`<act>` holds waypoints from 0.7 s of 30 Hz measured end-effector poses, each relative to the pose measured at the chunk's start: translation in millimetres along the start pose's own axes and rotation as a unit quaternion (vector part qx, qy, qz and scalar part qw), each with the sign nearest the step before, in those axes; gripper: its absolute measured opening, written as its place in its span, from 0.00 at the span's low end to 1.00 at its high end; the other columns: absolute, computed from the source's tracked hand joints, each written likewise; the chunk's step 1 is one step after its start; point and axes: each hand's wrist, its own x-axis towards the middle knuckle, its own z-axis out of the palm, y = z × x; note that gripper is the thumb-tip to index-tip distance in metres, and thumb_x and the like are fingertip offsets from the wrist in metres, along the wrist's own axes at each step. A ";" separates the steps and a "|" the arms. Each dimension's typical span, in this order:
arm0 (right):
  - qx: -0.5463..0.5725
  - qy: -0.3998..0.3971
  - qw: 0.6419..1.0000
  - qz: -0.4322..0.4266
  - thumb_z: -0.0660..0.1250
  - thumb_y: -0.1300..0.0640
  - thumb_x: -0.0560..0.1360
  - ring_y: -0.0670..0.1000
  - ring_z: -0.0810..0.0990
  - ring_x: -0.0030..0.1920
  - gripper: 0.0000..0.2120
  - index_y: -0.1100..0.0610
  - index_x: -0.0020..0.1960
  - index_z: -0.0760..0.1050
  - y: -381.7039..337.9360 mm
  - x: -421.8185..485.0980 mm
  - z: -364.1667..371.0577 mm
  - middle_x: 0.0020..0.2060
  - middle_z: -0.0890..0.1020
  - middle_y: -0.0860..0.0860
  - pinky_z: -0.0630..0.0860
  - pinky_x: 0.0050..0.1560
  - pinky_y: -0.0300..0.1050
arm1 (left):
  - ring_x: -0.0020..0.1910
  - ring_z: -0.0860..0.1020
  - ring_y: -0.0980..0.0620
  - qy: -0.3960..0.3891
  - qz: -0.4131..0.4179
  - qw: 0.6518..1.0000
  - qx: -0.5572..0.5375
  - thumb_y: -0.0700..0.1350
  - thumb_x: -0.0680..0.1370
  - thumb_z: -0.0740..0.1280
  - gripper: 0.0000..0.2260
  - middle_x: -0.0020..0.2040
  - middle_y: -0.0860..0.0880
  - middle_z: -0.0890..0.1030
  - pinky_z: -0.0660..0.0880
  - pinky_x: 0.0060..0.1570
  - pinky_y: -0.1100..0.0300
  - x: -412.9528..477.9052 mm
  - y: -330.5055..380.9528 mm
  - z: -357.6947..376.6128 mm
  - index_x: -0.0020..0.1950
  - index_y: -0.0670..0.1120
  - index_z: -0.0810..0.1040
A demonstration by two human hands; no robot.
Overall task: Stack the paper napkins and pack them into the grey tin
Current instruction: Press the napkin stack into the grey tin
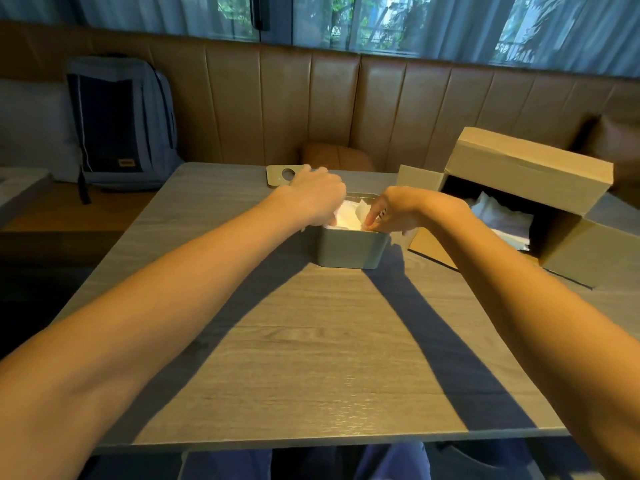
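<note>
- The tin (349, 250) sits mid-table (311, 358), open, with white napkins (349, 216) filling it near to the rim.
- Left hand (317, 199) curls down over the tin's left edge; its fingertips go in among the paper, so how far they are closed, and whether they pinch anything, I cannot tell.
- Right hand (394, 211) reaches in from the right — thumb and fingers look nearly closed on a raised napkin corner, though blur leaves this uncertain.
- The step in hand, I judge, is seating the stack. To do it well: press flat with both palms rather than pinching, tuck the raised corner under the rim, and keep the edges square to the walls so nothing creases.
- Hold the tin steady with one hand while the other pushes; it looks light and may slide.
- More napkins show in the open box (519, 202) at right, so packing seems unfinished — leave room for them, or check the fill first.
- A flat lid (280, 176) with a round hole lies just behind the left hand; nothing should stand above the rim if it is to fit.
</note>
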 end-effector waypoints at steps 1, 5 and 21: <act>0.000 -0.011 1.000 0.006 0.69 0.51 0.79 0.53 0.79 0.53 0.14 0.50 0.63 0.81 0.0 0.3 -1.5 0.61 0.79 0.52 0.77 0.37 0.37 | 0.55 0.75 0.46 -0.025 -0.016 1.000 -0.009 0.50 0.80 0.69 0.13 0.55 0.45 0.80 0.71 0.59 0.48 -1.2 -0.2 -2.4 0.60 0.44 0.82; -0.036 -0.036 0.999 -0.004 0.68 0.58 0.79 0.52 0.79 0.50 0.20 0.46 0.69 0.75 -6.5 1.7 -4.9 0.63 0.77 0.52 0.75 0.33 0.34 | 0.39 0.75 0.51 -0.142 -0.067 0.986 -0.058 0.49 0.81 0.66 0.09 0.41 0.48 0.77 0.75 0.49 0.53 0.1 0.1 -11.5 0.54 0.44 0.78; -0.064 0.002 0.996 -0.057 0.69 0.53 0.79 0.53 0.78 0.59 0.21 0.47 0.72 0.74 -13.7 4.6 -4.3 0.63 0.78 0.48 0.78 0.60 0.46 | 0.55 0.74 0.46 -0.176 -0.021 0.984 -0.022 0.47 0.79 0.68 0.17 0.63 0.46 0.71 0.76 0.56 0.50 17.0 3.9 -5.5 0.68 0.46 0.76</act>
